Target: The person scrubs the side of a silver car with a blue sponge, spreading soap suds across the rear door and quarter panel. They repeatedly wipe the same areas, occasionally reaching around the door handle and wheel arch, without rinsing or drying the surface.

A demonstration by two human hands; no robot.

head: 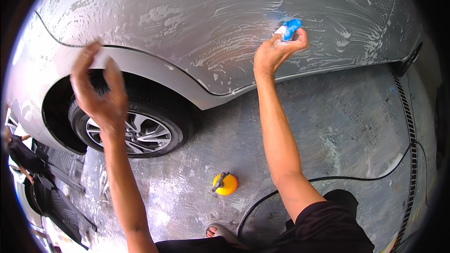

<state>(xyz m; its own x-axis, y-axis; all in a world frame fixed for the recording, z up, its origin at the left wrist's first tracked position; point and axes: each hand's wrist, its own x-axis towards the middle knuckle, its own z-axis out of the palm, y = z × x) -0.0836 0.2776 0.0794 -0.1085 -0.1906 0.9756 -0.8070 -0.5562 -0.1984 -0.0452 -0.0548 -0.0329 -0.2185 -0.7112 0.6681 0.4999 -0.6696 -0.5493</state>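
My right hand (272, 54) pinches a small, soft lump of blue detailing clay (291, 30) between thumb and fingers. White foam clings to the clay, and the hand is close against the lower part of a silver-grey car door (218, 31). Streaks and blobs of suds cover that door. My left hand (100, 91) is raised in front of the wheel arch, blurred, with its fingers apart and nothing in them. Behind it is the car's wheel (135, 131), with a black tyre and two-tone alloy spokes, partly hidden by my hand and forearm.
A yellow pump sprayer (226, 184) with a black top stands on the wet concrete floor (182, 175). A black hose (346, 178) curves behind my right arm towards a slotted floor drain (409, 126). At far left, a person (26, 153) in dark clothes is near black floor mats (66, 163).
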